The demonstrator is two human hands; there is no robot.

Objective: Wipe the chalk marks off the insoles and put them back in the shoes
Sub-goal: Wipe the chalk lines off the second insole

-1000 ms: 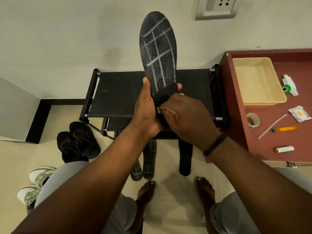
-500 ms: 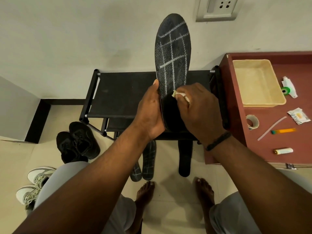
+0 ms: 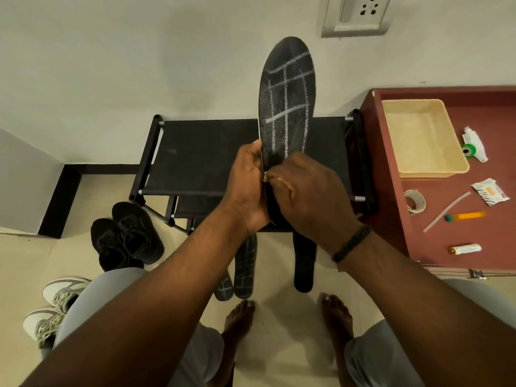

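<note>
**Wiping in progress: heel end of the held insole, grid still on the forefoot**

The left hand [image 3: 248,185] grips the black perforated foam insole with a white chalk grid [image 3: 287,107] by its left edge at the heel half, fingers curled round it. It stands upright, toe up, in front of the black fabric-topped folding shoe rack [image 3: 195,157]. The right hand [image 3: 304,191] pinches a small pale wad of cloth or tissue [image 3: 265,176] against the insole face near the left edge; what it is made of I cannot tell.

Handling, my read: the insole is light, thin and bendy, so the free toe end will flop under wiping pressure. Better to back the wiped zone with the left palm and move the grip up as the wipe goes up. The textured surface likely traps chalk, so expect several passes. It is not fragile and not slippery.

Other stock on the floor: two dark insoles with chalk grids [image 3: 245,269] lie side by side, and a plain black insole [image 3: 304,263] lies apart to their right, looking unmarked. The pair of black lace-up shoes [image 3: 128,236] sits left of the rack, and the pair of white-and-grey sneakers [image 3: 55,305] lies nearer the person's knee. No insole looks refitted yet, though the shoe interiors are hard to see.
</note>
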